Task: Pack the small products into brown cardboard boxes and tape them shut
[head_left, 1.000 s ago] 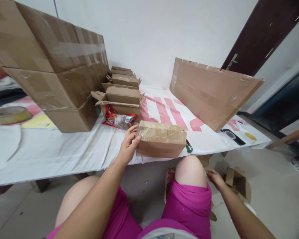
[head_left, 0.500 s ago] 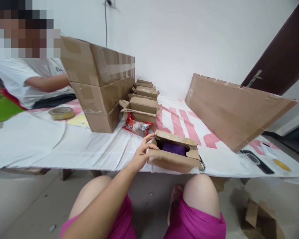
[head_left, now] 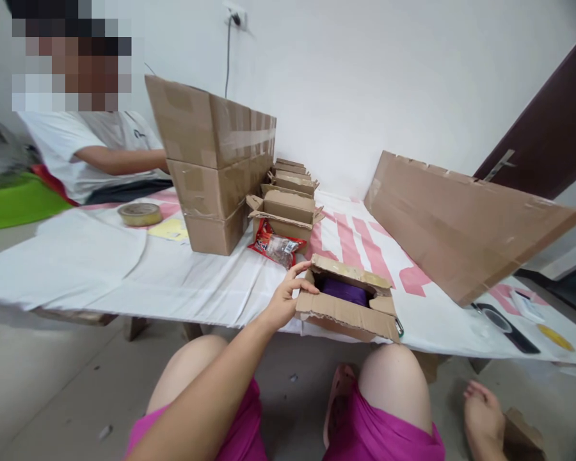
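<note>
In the head view a small open cardboard box sits tilted at the table's near edge, with something purple inside. My left hand is closed on the box's left end, with fingers over the rim at the opening. My right hand is low at the right, below table height. Its short-looking fingers point away from me, slightly apart, with nothing visible in them. Beside it is brown cardboard near the floor, partly covered by the hand. A small shiny object shows at the box's right end.
Taped cartons are stacked at left; behind them runs a row of open boxes. A red-and-clear packet lies in front. A large cardboard panel stands at right. A tape roll lies near a seated co-worker.
My right hand has come into view at the lower right, beside the floor cardboard. The whole view has shifted slightly. My left hand stays on the box.
</note>
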Tool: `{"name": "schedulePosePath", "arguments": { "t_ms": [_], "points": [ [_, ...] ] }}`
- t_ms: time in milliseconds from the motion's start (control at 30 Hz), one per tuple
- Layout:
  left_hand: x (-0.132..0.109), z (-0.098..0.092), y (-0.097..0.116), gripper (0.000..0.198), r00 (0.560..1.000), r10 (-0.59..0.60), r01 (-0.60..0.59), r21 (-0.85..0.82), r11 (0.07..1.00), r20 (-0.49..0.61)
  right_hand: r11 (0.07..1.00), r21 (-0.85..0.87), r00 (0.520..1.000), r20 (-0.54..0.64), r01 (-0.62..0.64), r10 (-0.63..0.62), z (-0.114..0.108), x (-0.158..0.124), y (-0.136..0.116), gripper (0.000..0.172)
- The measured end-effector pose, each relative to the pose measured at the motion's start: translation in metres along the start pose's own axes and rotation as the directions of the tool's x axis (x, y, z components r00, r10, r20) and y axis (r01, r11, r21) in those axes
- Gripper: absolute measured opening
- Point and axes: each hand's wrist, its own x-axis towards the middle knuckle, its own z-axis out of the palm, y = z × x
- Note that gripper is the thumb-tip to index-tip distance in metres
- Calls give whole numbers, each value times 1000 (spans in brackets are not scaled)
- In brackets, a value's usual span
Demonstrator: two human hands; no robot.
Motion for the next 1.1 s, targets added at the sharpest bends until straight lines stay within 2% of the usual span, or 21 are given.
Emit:
{"name": "schedulePosePath", "arguments": {
  "t_ms": [67, 133, 167, 233, 267, 367, 433, 467, 533, 633, 833, 1000, 1100],
  "points": [
    [-1, 0, 1, 23, 1000, 7, -7, 5, 1000, 0, 991, 127, 994, -106, 48, -34, 6, 13, -47, 21],
    [-1, 0, 2, 22, 1000, 6, -6, 7, 1000, 7, 960, 197, 976, -135, 197, -173, 15, 16, -106, 30],
    [-1, 0, 2, 22, 1000, 0, -1, 5, 1000, 13, 937, 200, 958, -95, 285, -271, 21, 13, -137, 32],
    [-1, -1, 3, 21, 1000, -12, 12, -5, 1000, 25, 869, 212, 883, 52, 447, -467, 35, 3, -194, 33],
    [-1, -2, 3, 20, 999, -17, 17, -11, 1000, 32, 830, 238, 827, 145, 504, -544, 45, -3, -219, 32],
    [-1, -4, 3, 20, 998, -30, 31, -22, 999, 57, 712, 335, 585, 410, 617, -700, 80, -26, -272, 26],
    [-1, -6, 3, 20, 996, -38, 40, -19, 999, 79, 686, 333, 429, 584, 648, -689, 105, -41, -294, 21],
    [-1, -7, 3, 20, 995, -41, 43, -16, 999, 89, 687, 307, 370, 663, 659, -651, 116, -47, -301, 18],
    [-2, -8, 3, 20, 994, -42, 43, -6, 999, 104, 683, 227, 294, 777, 694, -556, 135, -57, -310, 16],
    [-3, -10, 3, 21, 992, -35, 33, 17, 999, 123, 626, 126, 271, 823, 770, -499, 149, -65, -313, 20],
    [-3, -11, 3, 20, 990, -17, 10, 50, 999, 142, 499, 108, 232, 788, 860, -571, 146, -74, -304, 21],
    [-2, -8, 4, 20, 991, -38, 34, 29, 999, 128, 480, 32, 283, 773, 876, -568, 144, -83, -300, 18],
    [-1, -8, 3, 20, 993, -32, 29, 32, 999, 118, 472, 21, 286, 771, 881, -569, 145, -85, -300, 16]
  ]
}}
